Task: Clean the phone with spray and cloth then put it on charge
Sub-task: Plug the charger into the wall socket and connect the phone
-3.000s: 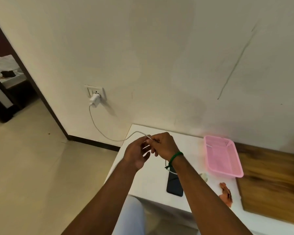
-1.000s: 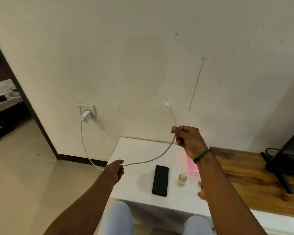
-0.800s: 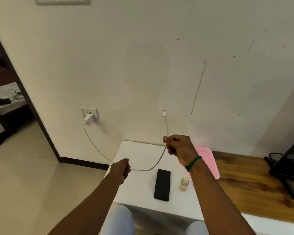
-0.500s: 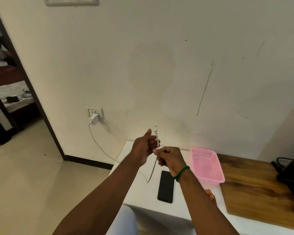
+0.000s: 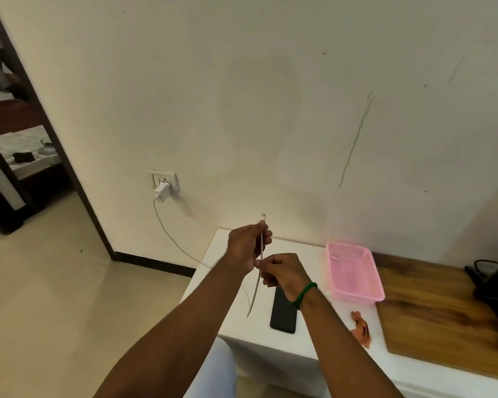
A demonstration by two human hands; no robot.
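A black phone (image 5: pixel 283 315) lies flat on the white table (image 5: pixel 305 344), partly behind my right wrist. Both hands hold the white charging cable (image 5: pixel 258 275) above the table. My left hand (image 5: pixel 247 246) pinches it just below the upright plug tip (image 5: pixel 263 216). A little lower, my right hand (image 5: pixel 282 270) grips the same cable, and a loop hangs under it. The cable runs left to a white charger (image 5: pixel 161 191) in the wall socket. An orange cloth (image 5: pixel 361 330) lies on the table right of the phone. The spray bottle is hidden behind my right forearm.
A pink plastic basket (image 5: pixel 354 272) stands on the table at the back right. A wooden board (image 5: pixel 443 308) covers the surface further right, with a dark screen stand (image 5: pixel 497 294) at the edge. A doorway (image 5: pixel 21 156) opens on the left, with tiled floor below.
My hands were apart with the cable stretched between them; now they are close together. The left hand has come up to the cable end and the right has slid lower.
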